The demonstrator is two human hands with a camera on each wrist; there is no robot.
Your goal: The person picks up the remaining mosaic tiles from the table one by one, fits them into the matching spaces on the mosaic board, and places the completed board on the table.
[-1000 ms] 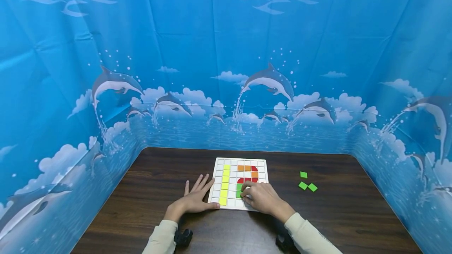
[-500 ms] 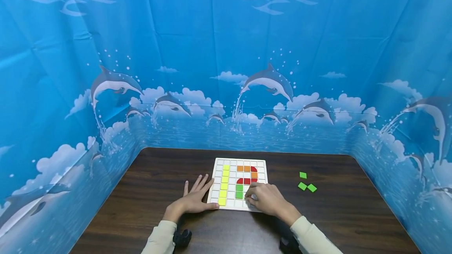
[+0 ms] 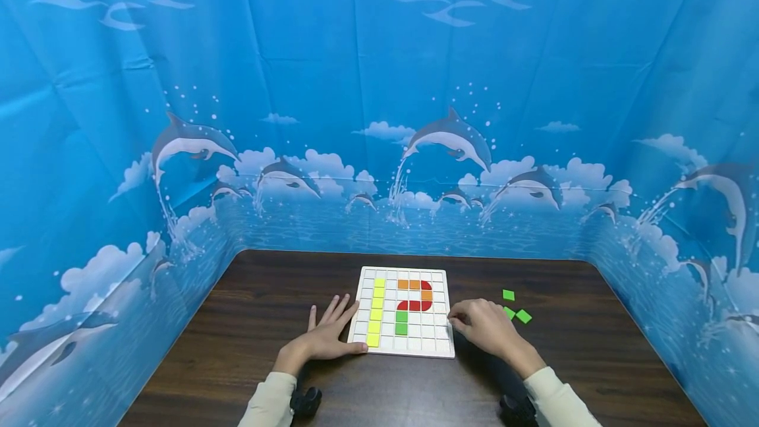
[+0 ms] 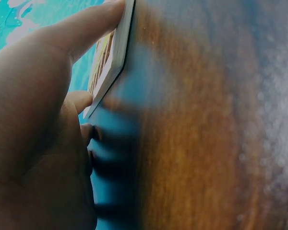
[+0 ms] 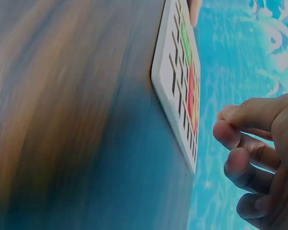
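Observation:
A white gridded board (image 3: 438,330) lies on the dark wooden table, holding tiles in its cells. A column of yellow tiles (image 3: 376,313) runs down its left side. Orange tiles (image 3: 426,295) and red rounded tiles (image 3: 414,306) form a curve, with two green tiles (image 3: 401,323) below. My left hand (image 3: 323,340) rests at the board's left edge with fingers spread, its thumb (image 4: 89,28) touching the near corner. Just off the board's right edge, my right hand (image 3: 487,328) hovers with loosely bent fingers; the right wrist view shows thumb and forefinger (image 5: 228,134) together, nothing visible between them.
Loose green square tiles (image 3: 524,315) lie on the table (image 3: 569,348) to the right of the board, one partly behind my right hand. A blue curtain (image 3: 332,84) printed with dolphins surrounds the table's back and sides.
My right hand has drawn back from the green tiles on the board and moved right toward the loose green ones. The left hand stays in place.

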